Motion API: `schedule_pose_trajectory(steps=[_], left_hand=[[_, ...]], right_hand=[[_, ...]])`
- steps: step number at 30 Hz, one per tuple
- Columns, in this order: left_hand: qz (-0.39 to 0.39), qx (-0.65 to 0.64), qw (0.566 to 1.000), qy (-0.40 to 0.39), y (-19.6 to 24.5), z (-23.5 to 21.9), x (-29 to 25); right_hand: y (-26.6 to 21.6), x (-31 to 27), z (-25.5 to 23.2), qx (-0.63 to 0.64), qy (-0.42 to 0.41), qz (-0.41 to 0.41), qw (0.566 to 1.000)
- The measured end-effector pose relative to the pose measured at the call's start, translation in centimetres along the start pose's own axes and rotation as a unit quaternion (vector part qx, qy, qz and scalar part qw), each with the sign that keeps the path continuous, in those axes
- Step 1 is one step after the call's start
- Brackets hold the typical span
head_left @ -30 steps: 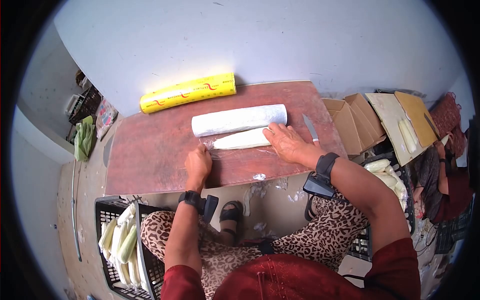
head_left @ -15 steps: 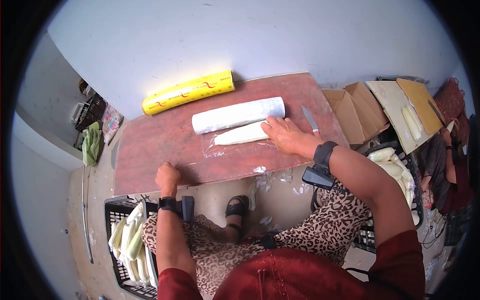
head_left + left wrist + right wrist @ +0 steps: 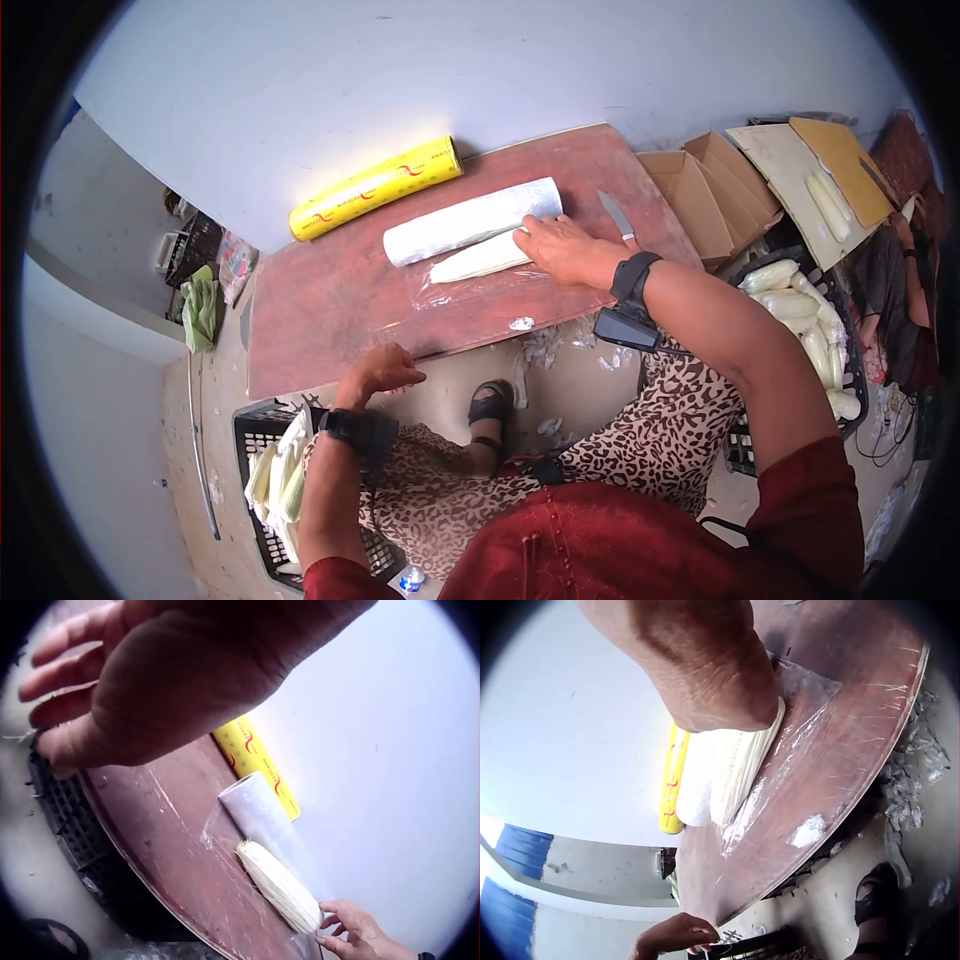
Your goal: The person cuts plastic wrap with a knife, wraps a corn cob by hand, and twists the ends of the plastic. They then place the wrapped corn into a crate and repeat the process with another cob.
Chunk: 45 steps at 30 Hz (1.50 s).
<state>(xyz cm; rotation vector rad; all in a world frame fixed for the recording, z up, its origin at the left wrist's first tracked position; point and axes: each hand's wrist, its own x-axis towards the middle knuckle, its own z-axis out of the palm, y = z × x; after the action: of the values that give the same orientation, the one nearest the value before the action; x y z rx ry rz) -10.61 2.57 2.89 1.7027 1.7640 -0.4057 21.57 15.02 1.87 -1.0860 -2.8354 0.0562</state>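
On the red-brown tabletop, a pale husked ear of corn lies on a sheet of clear cling film. My right hand holds the corn's right end, thumb and fingers around it as the left wrist view shows. Directly behind lies a white roll of cling film. My left hand hangs past the table's front edge, above the crate, its fingers loosely bent. A thin pale strand shows by its fingertips in the left wrist view.
A yellow printed roll lies along the wall. A knife rests right of my right hand. Corn fills crates at left and right. Cardboard boxes stand at right, where another person's arm shows.
My left hand has let go of the film near the corn's tip and moved left and toward me, off the table edge. My right hand stays at the corn's end.
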Motion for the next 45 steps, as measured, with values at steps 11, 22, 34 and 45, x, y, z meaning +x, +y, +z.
schedule_pose_trajectory(steps=[11, 22, 34, 45], left_hand=[[0.211, 0.105, 0.911, 0.338, 6.2, 1.0, 3.6], [0.216, 0.242, 0.861, 0.393, 4.5, 2.1, 8.0], [0.205, 0.186, 0.845, 0.457, 4.4, 2.2, 8.9], [0.247, 0.001, 0.821, 0.514, 4.8, 1.2, 9.4]], right_hand=[[0.4, -0.1, -0.1, 0.012, 0.075, -0.032, 0.997], [0.7, -2.8, 2.3, -0.023, -0.049, -0.061, 0.997], [0.7, -1.7, 2.3, -0.041, -0.009, -0.060, 0.997], [2.4, -0.2, 0.9, 0.011, 0.078, -0.050, 0.996]])
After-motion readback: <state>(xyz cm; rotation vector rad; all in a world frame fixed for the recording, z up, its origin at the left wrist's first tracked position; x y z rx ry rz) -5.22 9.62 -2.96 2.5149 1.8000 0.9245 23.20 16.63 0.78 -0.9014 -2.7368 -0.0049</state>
